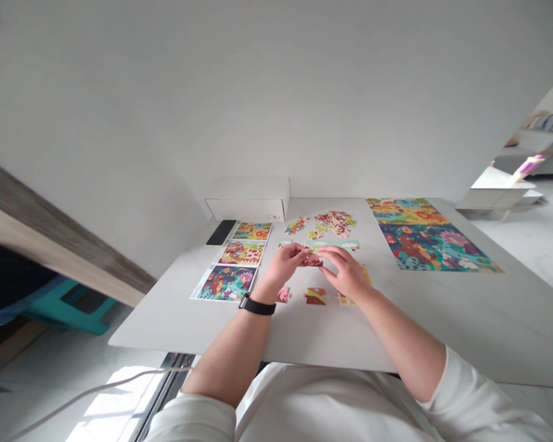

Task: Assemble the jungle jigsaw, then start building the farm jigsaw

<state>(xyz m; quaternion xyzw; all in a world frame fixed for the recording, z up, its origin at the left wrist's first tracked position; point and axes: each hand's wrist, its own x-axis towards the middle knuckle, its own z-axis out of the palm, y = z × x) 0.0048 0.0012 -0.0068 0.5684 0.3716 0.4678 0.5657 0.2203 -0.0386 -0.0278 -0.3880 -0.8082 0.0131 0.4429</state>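
Note:
Between both hands, above the middle of the white table, is a pink and dark red puzzle piece [312, 260]. My left hand [286, 263], with a black band on its wrist, pinches its left side. The fingers of my right hand [348, 271] close on its right side. Behind the hands lies a joined strip of puzzle pieces [338, 244], partly hidden by them. Nearer me are a loose pink piece [283, 294], a brown and yellow piece [315, 296] and a yellowish piece [345, 299]. A pile of puzzle pieces [336, 222] lies farther back.
On the left lie a reference sheet with three pictures [239, 253] and a black phone [221, 232]. A white box [246, 199] stands against the wall. Two finished-looking colourful puzzle pictures [426, 236] lie at the right. The table's front edge [322, 366] is close to my body.

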